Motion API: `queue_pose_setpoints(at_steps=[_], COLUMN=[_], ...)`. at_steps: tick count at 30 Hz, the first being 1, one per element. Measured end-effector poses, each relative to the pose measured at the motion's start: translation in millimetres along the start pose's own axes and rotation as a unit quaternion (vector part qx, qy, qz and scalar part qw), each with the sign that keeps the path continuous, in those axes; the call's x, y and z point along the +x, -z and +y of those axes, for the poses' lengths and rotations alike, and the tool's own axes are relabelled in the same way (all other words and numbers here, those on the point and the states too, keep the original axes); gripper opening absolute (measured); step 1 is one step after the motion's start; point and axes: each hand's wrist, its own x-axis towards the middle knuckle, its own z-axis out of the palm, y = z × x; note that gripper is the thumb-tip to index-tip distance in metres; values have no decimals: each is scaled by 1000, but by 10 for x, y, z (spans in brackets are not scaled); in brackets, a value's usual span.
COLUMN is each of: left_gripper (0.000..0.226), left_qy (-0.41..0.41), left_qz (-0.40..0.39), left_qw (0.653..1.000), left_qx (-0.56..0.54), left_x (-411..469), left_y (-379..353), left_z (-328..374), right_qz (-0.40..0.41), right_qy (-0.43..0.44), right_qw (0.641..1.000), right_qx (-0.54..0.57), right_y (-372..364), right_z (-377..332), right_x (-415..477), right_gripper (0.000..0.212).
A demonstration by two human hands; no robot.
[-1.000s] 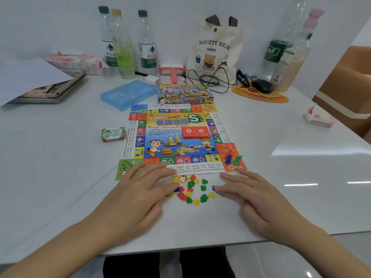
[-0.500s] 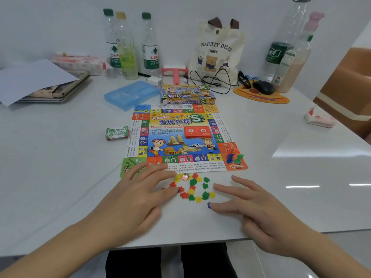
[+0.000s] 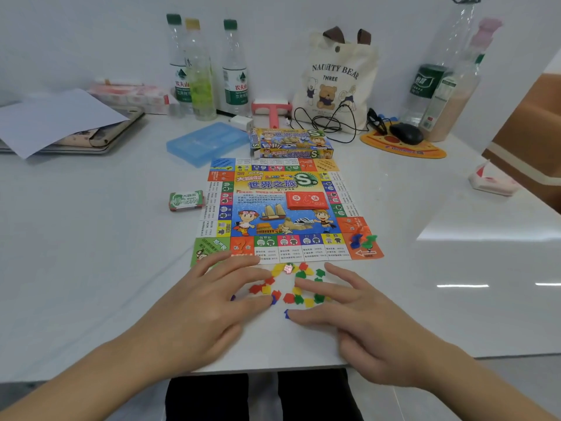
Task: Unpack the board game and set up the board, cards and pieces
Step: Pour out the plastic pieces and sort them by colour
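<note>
The colourful game board (image 3: 282, 208) lies flat on the white table. A red card stack (image 3: 307, 200) rests on its centre right, and blue, green and red pawns (image 3: 362, 240) stand on its near right corner. Several small red, yellow, green and blue house pieces (image 3: 291, 287) are scattered just below the board's near edge. My left hand (image 3: 206, 308) lies flat to their left, fingers spread over some pieces. My right hand (image 3: 358, 311) lies flat to their right, fingertips touching pieces. A green money pack (image 3: 185, 200) sits left of the board. The game box (image 3: 291, 144) stands behind it.
Three bottles (image 3: 206, 68), a blue plastic case (image 3: 206, 142), a tote bag (image 3: 337, 80), cables, a mouse (image 3: 406, 133) on an orange pad and tall bottles (image 3: 446, 71) line the back. Papers and a notebook (image 3: 60, 126) lie far left. The table edge runs right under my wrists.
My right hand has slid left and inward over the scattered pieces. My left hand has shifted slightly, and the pieces are spread a little wider between both hands.
</note>
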Motion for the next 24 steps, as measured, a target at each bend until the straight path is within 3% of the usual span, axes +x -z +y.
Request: queue_pose_setpoints(at_steps=[15,24], left_gripper=[34,31], left_qy=[-10,1], left_qz=[29,30], left_qw=[999,999], left_qx=[-17,-17], left_x=[-48,-94], left_y=[-38,-21], left_z=[-24,-40], right_qz=[-35,47], right_qy=[-52,-21], right_qw=[997,998], right_qx=[-44,-32], right_y=[-44,2], right_z=[-45,-62], right_x=[216,126], right_gripper=[59,48])
